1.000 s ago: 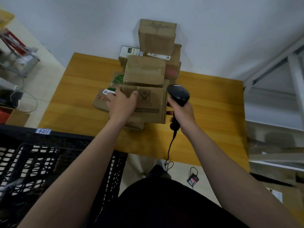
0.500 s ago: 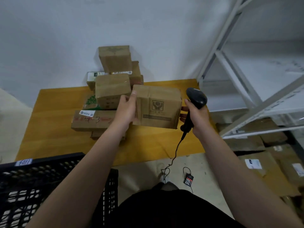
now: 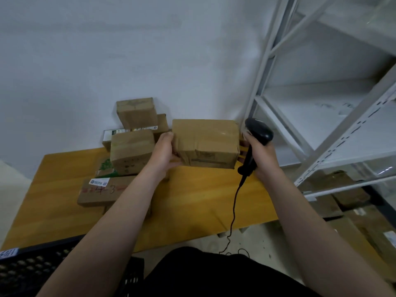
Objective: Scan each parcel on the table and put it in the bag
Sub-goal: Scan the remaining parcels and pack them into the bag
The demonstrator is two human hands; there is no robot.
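Boxes (image 3: 132, 153) stack at nine o'clock of our parcel (image 3: 205, 140), shelving (image 3: 265, 61) at two. Our left hand (image 3: 164, 153) grips its left end; our right hand (image 3: 264, 157) clasps the scanner (image 3: 259, 131) at three.

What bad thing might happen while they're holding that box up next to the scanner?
The box is off the table, held by the left hand at one end while the right hand also grips the scanner, so it might slip and fall. The scanner's cable dangles past the table edge and could snag.
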